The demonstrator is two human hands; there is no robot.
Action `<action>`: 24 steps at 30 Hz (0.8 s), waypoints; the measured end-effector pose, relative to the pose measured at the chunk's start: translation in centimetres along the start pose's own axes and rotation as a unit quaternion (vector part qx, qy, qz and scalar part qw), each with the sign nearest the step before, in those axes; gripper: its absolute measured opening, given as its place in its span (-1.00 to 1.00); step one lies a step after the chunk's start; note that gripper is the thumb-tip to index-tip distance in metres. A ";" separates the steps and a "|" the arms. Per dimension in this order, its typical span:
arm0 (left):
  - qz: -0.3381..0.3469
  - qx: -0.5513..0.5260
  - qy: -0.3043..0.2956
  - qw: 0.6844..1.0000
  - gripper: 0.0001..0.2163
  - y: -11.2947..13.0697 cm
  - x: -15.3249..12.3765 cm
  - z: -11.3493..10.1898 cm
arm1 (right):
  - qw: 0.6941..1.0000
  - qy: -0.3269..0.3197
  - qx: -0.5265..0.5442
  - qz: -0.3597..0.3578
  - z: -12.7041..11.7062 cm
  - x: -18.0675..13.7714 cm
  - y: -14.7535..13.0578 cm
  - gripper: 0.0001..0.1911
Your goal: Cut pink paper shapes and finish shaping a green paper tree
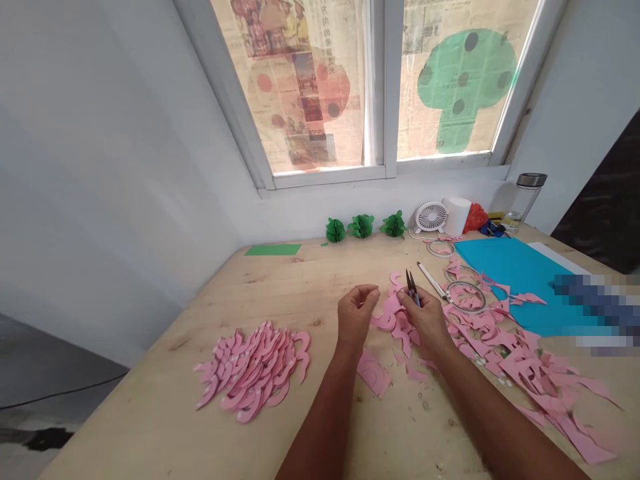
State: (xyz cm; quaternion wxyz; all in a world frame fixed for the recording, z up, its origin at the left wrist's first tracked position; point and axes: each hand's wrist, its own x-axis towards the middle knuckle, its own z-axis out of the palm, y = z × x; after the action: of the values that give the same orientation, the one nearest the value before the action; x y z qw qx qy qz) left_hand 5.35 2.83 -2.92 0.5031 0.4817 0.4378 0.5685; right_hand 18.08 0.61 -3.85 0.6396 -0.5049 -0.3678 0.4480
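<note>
My right hand is closed around a small pair of scissors, its dark blades pointing up and away from me. Thumb and fingers of my left hand are pinched together; whatever they hold, if anything, is too small to make out. Between and just behind the hands lie curved pink paper pieces. A pink paper sheet with faint drawn lines rests on the table below them. Further left is a heap of curved pink paper cut-outs with pale spots along them.
Pink scraps spread across the wooden table's right side, with tape rolls and a white pen among them. Blue sheets lie behind. Along the wall stand green paper turtles, a fan and a glass bottle.
</note>
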 end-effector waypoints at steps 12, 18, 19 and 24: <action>0.224 0.280 -0.013 0.933 -0.89 -0.5 -0.5 0.1 | 1.000 0.021 -0.021 0.002 0.1 -0.1 0.0 -0.60; 0.356 0.406 0.007 0.841 -0.88 -0.9 -0.6 0.3 | 0.999 0.012 0.046 0.027 0.2 0.0 -0.2 -0.62; 0.372 0.419 -0.001 0.828 -0.87 -1.0 -0.6 0.3 | 0.998 0.013 0.053 0.031 0.2 0.1 -0.1 -0.62; 0.420 0.455 -0.018 0.785 -0.87 -1.0 -0.7 0.6 | 0.995 0.030 0.086 0.048 0.0 0.4 0.3 -0.58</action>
State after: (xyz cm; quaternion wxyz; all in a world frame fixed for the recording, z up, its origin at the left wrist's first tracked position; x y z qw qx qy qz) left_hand 6.12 2.21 -3.88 -0.0544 0.8012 0.3910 0.4496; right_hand 18.17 0.98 -4.10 0.6691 -0.4781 -0.2841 0.4929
